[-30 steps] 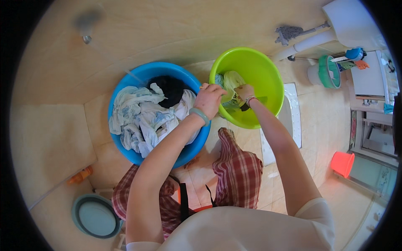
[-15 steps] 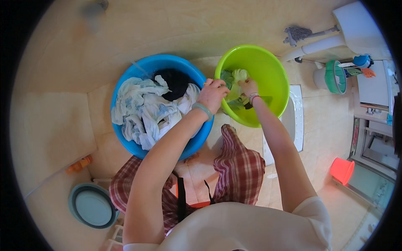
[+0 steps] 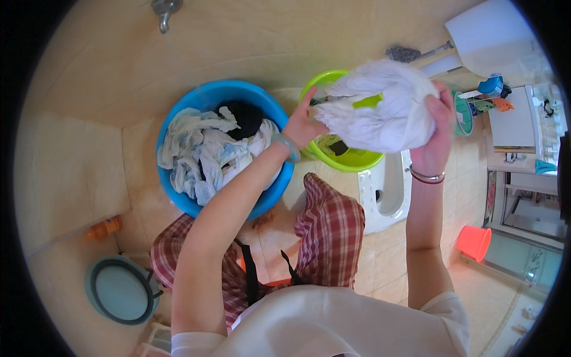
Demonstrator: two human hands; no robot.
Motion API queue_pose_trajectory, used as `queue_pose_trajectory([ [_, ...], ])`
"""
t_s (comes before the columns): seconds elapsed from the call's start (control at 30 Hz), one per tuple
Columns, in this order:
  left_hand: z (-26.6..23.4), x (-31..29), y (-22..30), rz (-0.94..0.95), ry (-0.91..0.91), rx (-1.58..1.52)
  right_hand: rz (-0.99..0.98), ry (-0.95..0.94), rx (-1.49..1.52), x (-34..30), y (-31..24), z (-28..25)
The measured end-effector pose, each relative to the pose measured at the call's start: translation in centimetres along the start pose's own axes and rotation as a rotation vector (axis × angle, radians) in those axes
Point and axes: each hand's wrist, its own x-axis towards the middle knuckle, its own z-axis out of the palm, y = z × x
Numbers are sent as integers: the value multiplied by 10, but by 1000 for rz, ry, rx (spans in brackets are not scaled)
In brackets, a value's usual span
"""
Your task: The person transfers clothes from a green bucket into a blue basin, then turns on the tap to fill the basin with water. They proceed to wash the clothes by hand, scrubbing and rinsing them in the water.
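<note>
A white cloth (image 3: 386, 113), bunched with a gap in its middle, hangs in the air over the lime-green tub (image 3: 370, 160). My right hand (image 3: 439, 113) grips its right end. At its left end, beside the tub's rim, my left hand (image 3: 304, 124) has its thumb and fingers spread, with the cloth's edge close to them; whether they touch it is unclear. Left of the green tub stands a blue tub (image 3: 208, 92) holding crumpled white clothes (image 3: 223, 157) and a black garment (image 3: 242, 119). Something dark (image 3: 339, 147) lies in the green tub, partly hidden by the cloth.
A squat toilet (image 3: 389, 199) lies in the floor to the right. Beyond are a red bucket (image 3: 474, 243), a mop (image 3: 404, 54) and a green-lined bin (image 3: 463, 116). A grey basin (image 3: 122, 291) and an orange bottle (image 3: 105, 228) stand at left. A tap (image 3: 165, 13) juts from the wall.
My right hand has come up out of the green tub and moved right, with the white cloth in it. My left hand has left the tub's rim and spread its fingers.
</note>
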Motion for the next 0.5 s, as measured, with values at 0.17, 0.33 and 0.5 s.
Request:
queue_pose_trajectory([
  [0.17, -2, 2, 27, 215, 116, 38, -222, -328, 285, -12, -46, 33],
  [0.33, -42, 0, 58, -58, 15, 239, -44, -339, 392, -21, -46, 62],
  [0.5, -100, -41, 73, 67, 42, -144, -45, -403, -129, -26, 4, 68],
])
